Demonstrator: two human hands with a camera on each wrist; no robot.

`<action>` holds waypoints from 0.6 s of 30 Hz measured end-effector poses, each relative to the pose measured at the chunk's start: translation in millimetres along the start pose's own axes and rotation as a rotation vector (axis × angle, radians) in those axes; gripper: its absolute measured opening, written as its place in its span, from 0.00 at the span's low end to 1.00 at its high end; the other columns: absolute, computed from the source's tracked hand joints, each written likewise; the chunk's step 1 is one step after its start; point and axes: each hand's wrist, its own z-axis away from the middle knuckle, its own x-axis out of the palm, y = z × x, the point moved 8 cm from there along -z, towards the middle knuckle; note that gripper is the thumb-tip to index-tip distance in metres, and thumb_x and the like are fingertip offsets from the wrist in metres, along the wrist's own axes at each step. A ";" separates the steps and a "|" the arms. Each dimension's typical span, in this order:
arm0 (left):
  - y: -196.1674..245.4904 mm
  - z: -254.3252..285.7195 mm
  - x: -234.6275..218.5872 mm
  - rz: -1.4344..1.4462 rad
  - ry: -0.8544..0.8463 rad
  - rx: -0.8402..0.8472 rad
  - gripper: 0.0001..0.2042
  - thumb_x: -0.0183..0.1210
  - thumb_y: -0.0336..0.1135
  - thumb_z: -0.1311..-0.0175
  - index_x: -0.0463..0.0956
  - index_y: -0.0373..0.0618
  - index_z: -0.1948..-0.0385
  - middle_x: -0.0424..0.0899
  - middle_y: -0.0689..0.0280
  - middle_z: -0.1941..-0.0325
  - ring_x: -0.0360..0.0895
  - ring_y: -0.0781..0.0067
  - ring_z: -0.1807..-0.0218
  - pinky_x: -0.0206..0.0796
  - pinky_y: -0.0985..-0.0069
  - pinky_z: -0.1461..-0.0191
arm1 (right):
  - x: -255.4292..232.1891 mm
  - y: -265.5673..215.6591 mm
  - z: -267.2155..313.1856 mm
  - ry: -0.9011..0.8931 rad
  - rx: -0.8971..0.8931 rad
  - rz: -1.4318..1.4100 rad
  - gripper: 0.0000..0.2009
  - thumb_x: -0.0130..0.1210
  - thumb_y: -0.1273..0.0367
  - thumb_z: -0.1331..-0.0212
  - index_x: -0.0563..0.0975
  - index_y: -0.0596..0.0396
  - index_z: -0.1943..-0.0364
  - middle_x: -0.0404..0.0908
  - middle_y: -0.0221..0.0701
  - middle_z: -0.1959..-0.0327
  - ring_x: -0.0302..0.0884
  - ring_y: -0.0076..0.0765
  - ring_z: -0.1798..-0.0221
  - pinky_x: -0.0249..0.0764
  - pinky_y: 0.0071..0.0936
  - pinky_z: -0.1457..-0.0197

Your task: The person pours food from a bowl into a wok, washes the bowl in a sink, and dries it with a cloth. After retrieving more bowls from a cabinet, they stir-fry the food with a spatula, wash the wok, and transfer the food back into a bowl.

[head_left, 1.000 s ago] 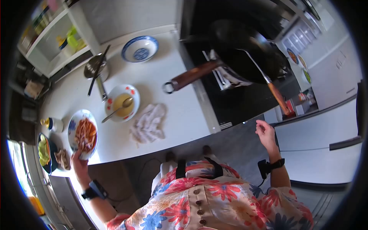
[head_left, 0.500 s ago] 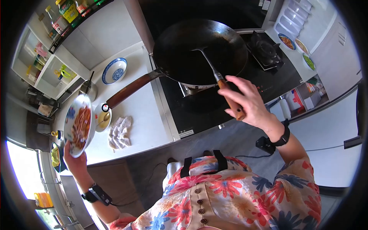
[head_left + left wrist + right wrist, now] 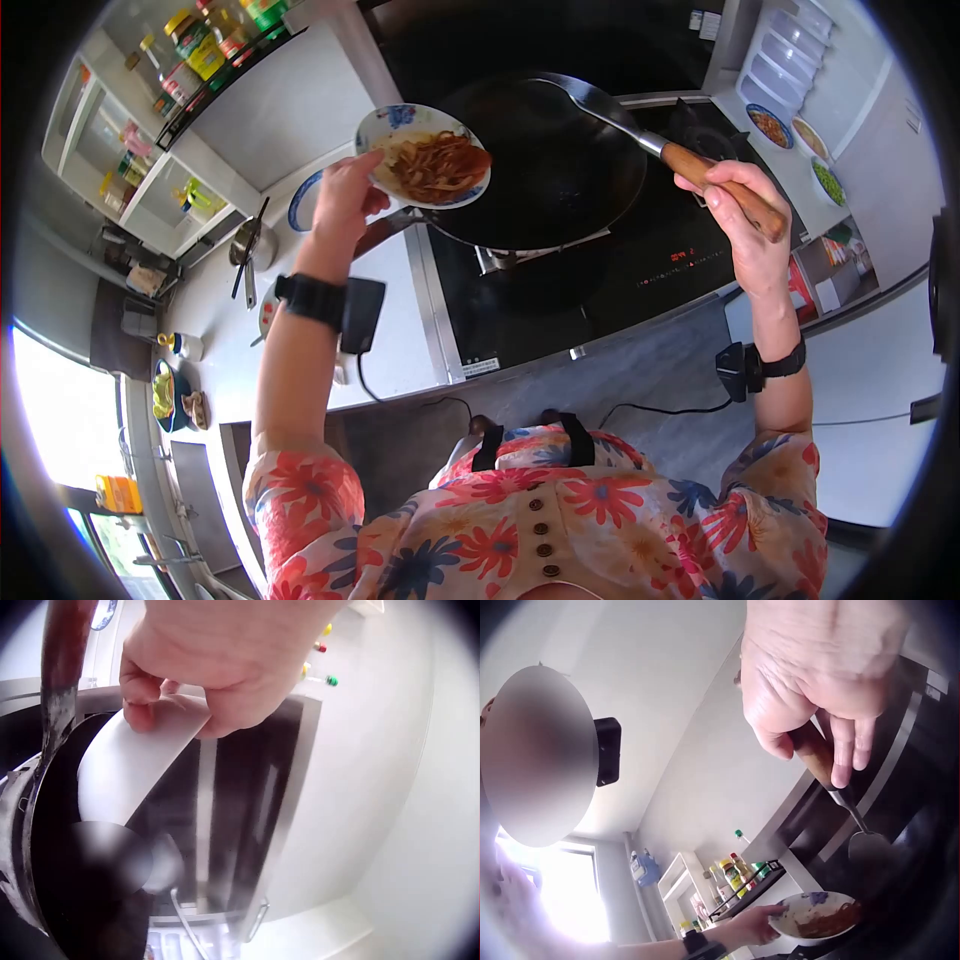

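Beyond the black stove (image 3: 590, 310) and the white desk (image 3: 385, 310), we see bottles on a shelf; our left hand (image 3: 345, 200) pinches the rim of the tilted plate (image 3: 372, 133) over the wok's (image 3: 560, 190) left side. Our right hand (image 3: 745, 215) curls round the spatula's (image 3: 690, 165) wooden handle, with the wok's dark middle open between. Reddish-brown shredded food (image 3: 435, 168) lies glossy at the plate's lower edge.

Wok (image 3: 560, 190) on the stove (image 3: 610, 300), desk (image 3: 400, 310) to the left with a saucepan (image 3: 264, 250) on it, chopsticks (image 3: 262, 212) across the saucepan, three dishes (image 3: 828, 183) right of the stove
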 end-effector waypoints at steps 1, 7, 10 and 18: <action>1.7 -5.1 14.1 -0.111 0.037 -0.006 0.11 0.55 0.35 0.43 0.74 0.34 0.75 0.74 0.62 0.85 0.66 0.75 0.90 0.56 0.81 0.88 | -5.2 -1.7 3.8 0.024 -0.003 -0.019 0.06 0.52 0.78 0.45 0.74 0.61 0.63 0.77 0.36 0.61 0.78 0.32 0.57 0.72 0.18 0.55; -11.7 -58.4 67.6 -0.452 0.018 0.077 0.15 0.57 0.41 0.51 0.75 0.36 0.73 0.74 0.64 0.86 0.68 0.74 0.90 0.60 0.79 0.85 | 17.3 4.6 22.6 -0.126 -0.034 0.104 0.07 0.56 0.77 0.50 0.76 0.57 0.66 0.76 0.40 0.56 0.76 0.32 0.52 0.71 0.23 0.52; -10.3 -72.3 78.6 -0.703 0.068 0.067 0.20 0.58 0.47 0.57 0.77 0.38 0.69 0.78 0.63 0.80 0.76 0.68 0.78 0.68 0.74 0.72 | 39.0 -9.5 26.0 -0.242 -0.205 0.254 0.09 0.58 0.77 0.53 0.77 0.54 0.66 0.77 0.43 0.59 0.76 0.42 0.51 0.72 0.29 0.51; 31.2 -45.3 117.5 -1.046 0.156 0.284 0.28 0.53 0.50 0.55 0.71 0.44 0.52 0.80 0.55 0.60 0.75 0.57 0.52 0.63 0.69 0.45 | 61.4 -14.3 39.3 -0.389 -0.346 0.482 0.09 0.61 0.74 0.56 0.77 0.48 0.68 0.72 0.47 0.50 0.75 0.45 0.56 0.73 0.31 0.55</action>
